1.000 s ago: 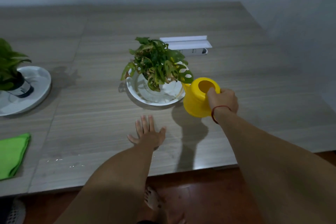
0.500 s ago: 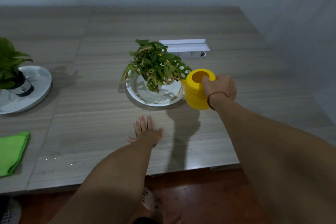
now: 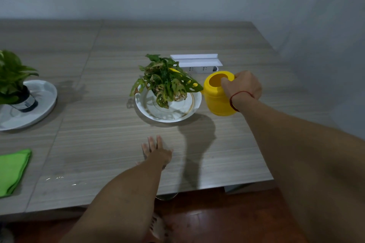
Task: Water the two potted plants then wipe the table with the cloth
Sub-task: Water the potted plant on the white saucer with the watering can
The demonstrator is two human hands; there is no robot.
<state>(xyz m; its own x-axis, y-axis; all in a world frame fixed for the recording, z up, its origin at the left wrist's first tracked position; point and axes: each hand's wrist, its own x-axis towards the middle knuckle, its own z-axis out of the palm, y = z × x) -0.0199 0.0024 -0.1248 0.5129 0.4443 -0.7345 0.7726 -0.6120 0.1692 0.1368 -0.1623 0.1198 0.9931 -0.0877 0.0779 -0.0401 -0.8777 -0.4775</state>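
Right hand (image 3: 242, 88): clasping yellow watering can (image 3: 219, 94), spout among leaves of centre plant (image 3: 166, 83) on white dish (image 3: 167, 113). Left hand (image 3: 157, 153): flat, fingers spread, near front table (image 3: 118, 134) edge. Risk: overfilling floods dish onto table. Green cloth (image 3: 11, 171): folded, front-left edge.

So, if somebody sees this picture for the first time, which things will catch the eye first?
Probably the bright yellow watering can, held by the right hand and tilted toward the speckled plant on its white plate at the table's middle. Next, the green cloth at the left edge, then the left hand lying flat on the table.
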